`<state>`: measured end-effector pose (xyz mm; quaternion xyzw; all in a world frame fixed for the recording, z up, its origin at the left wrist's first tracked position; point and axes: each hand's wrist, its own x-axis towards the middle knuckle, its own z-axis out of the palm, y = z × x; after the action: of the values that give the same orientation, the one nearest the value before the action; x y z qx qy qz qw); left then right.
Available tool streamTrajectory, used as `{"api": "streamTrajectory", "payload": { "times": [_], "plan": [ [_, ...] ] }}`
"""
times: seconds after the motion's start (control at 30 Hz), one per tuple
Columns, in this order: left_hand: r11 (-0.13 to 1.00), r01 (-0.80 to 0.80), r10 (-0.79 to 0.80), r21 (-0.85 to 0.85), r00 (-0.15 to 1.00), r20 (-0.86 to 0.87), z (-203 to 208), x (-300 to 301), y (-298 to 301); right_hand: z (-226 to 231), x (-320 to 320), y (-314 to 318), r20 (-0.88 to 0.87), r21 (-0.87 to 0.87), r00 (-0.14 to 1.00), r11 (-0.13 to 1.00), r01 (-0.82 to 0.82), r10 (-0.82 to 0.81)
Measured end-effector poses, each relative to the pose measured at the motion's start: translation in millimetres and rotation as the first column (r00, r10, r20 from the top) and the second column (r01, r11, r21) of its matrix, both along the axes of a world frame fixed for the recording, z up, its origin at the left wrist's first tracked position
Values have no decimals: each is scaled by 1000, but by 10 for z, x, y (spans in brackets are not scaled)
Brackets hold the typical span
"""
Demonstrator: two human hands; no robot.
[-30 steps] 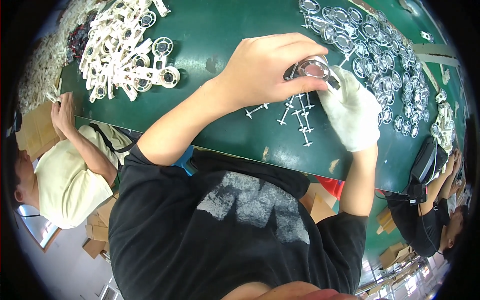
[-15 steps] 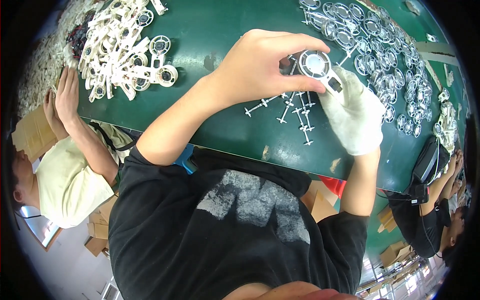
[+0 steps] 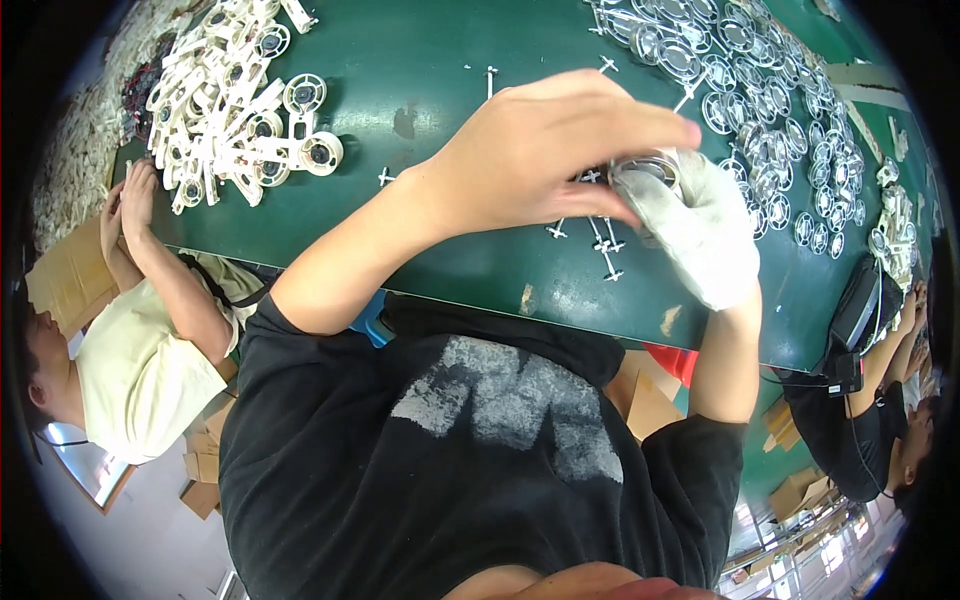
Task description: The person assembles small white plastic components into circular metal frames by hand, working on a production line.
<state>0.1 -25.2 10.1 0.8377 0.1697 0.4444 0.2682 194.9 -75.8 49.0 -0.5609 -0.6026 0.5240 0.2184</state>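
My right hand, in a white glove, is closed around a white plastic part with a round, silver-ringed head; only the ring's edge shows, tilted. My bare left hand arches over that head from the left. Its thumb lies close to the glove and its forefinger stretches over the top, smeared by motion. Whether those fingers touch the ring cannot be seen. Beneath and around the hands, several small silver cross-shaped pieces on thin stems lie on the green table, partly covered by my left hand.
A heap of white parts with round heads lies at the far left. Many silver rings spread over the far right. Another person's hands rest at the table's left edge; a co-worker sits at the right beside a black bag.
The round head has tipped from facing up to nearly edge-on, deeper in the gloved hand. My left fingers have shifted right over it. The person at left has lowered their hands slightly.
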Motion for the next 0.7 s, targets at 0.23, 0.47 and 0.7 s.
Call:
{"api": "streamTrajectory", "payload": {
  "times": [0.23, 0.47, 0.7],
  "plan": [
    [793, 179, -65, -583, 975, 211, -34, 31, -73, -177, -26, -57, 131, 335, 991, 942, -29, -16],
    [779, 25, -18, -626, 1000, 18, 1, 47, 359, -149, 12, -27, 244, 198, 957, 974, 111, -158],
    [762, -511, 461, -398, 859, -222, 308, -598, 1701, -141, 72, 5, -42, 244, 940, 909, 338, -339]
  ]
}}
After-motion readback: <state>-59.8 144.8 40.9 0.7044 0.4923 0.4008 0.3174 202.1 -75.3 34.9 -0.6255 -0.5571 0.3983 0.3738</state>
